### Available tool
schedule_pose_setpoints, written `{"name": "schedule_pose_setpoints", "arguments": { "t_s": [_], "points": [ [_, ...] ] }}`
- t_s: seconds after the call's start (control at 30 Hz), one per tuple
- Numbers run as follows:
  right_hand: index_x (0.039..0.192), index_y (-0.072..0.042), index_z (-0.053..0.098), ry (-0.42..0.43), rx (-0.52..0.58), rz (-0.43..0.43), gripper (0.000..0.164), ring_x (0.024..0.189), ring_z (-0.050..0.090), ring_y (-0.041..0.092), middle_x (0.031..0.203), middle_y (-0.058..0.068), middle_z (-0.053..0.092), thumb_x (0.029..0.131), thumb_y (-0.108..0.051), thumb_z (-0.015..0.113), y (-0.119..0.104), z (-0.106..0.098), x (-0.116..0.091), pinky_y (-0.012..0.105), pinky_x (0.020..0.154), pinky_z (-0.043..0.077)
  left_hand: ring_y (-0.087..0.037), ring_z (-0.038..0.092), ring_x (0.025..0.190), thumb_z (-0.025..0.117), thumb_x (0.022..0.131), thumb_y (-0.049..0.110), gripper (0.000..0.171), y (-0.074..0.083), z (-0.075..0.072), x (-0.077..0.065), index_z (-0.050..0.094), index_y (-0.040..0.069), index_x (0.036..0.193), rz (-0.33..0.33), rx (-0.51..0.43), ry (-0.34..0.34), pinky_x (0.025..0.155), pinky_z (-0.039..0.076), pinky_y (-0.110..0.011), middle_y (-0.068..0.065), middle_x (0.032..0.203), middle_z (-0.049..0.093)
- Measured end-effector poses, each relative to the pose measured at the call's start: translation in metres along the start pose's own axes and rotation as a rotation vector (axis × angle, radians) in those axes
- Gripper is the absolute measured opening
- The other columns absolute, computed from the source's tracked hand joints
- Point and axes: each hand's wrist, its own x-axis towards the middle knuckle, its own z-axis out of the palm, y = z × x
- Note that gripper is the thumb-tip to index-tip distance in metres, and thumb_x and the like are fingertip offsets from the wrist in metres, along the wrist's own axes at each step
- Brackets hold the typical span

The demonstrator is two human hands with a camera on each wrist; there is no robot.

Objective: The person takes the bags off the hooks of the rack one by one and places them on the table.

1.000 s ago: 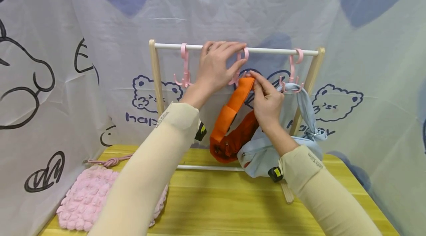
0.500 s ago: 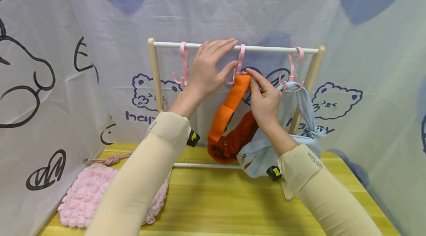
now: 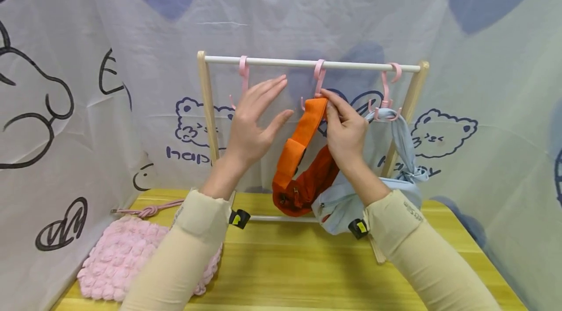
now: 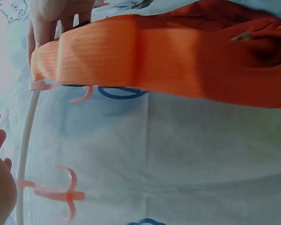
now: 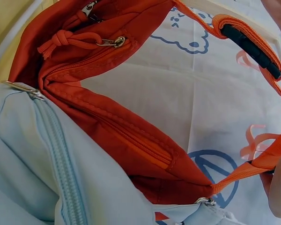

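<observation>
An orange waist bag [image 3: 310, 193] with a wide strap [image 3: 303, 130] hangs below the middle pink hook [image 3: 319, 71]. My right hand [image 3: 347, 135] pinches the top of this strap close to the hook's prongs; whether the strap sits over a prong is hidden by fingers and fabric. In the right wrist view the bag's zippers and a black buckle [image 5: 250, 49] on the strap show. Left of the strap, my left hand [image 3: 251, 128] is raised in the air, fingers straight and thumb spread, touching nothing. The left wrist view shows the strap [image 4: 168, 61] side-on.
A small rack with a white rail [image 3: 281, 62] stands on the wooden table [image 3: 281, 272]. A light blue bag [image 3: 344, 208] hangs from the right pink hook [image 3: 386, 89], against the orange one. A pink puffy bag [image 3: 118, 257] lies at left. The left hook [image 3: 244, 69] is partly covered.
My left hand has come away from the rail near the middle hook, moving left and down. My right hand, still pinching the strap, has shifted slightly left. The middle hook has turned.
</observation>
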Motion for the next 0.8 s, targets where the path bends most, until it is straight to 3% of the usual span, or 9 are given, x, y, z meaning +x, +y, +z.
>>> {"name": "schedule_pose_setpoints", "arguments": {
  "t_s": [0.27, 0.4, 0.53, 0.8],
  "points": [
    [0.125, -0.005, 0.076, 0.0, -0.008, 0.03, 0.025, 0.099, 0.075, 0.015, 0.114, 0.009, 0.078, 0.105, -0.006, 0.062, -0.004, 0.004, -0.001, 0.025, 0.086, 0.06, -0.041, 0.057, 0.131, 0.058, 0.106, 0.045, 0.058, 0.016, -0.005, -0.051, 0.063, -0.003, 0.137, -0.061, -0.003, 0.014, 0.118, 0.04, -0.048, -0.019, 0.141, 0.064],
    [0.126, -0.005, 0.076, -0.006, 0.003, 0.039, 0.025, 0.098, 0.075, 0.015, 0.114, 0.009, 0.078, 0.105, -0.006, 0.061, -0.005, 0.006, -0.001, 0.023, 0.086, 0.06, -0.041, 0.057, 0.131, 0.058, 0.106, 0.045, 0.058, 0.022, -0.005, -0.074, 0.062, -0.002, 0.14, -0.094, -0.004, 0.007, 0.117, 0.041, -0.046, -0.017, 0.143, 0.063],
    [0.125, -0.006, 0.076, 0.005, -0.014, 0.031, 0.026, 0.095, 0.074, 0.016, 0.114, 0.009, 0.078, 0.105, -0.004, 0.061, -0.005, 0.008, -0.002, 0.016, 0.077, 0.057, -0.038, 0.056, 0.133, 0.06, 0.105, 0.044, 0.058, 0.027, -0.003, -0.095, 0.06, 0.0, 0.143, -0.139, -0.008, -0.003, 0.118, 0.041, -0.045, -0.016, 0.145, 0.062],
    [0.124, -0.006, 0.077, 0.021, -0.016, 0.04, 0.025, 0.092, 0.073, 0.017, 0.113, 0.011, 0.078, 0.104, -0.005, 0.062, -0.006, 0.011, -0.004, 0.017, 0.071, 0.056, -0.03, 0.052, 0.14, 0.062, 0.102, 0.049, 0.068, 0.035, 0.004, -0.126, 0.051, 0.005, 0.152, -0.297, -0.059, -0.021, 0.119, 0.04, -0.041, -0.011, 0.154, 0.054]
  ]
}}
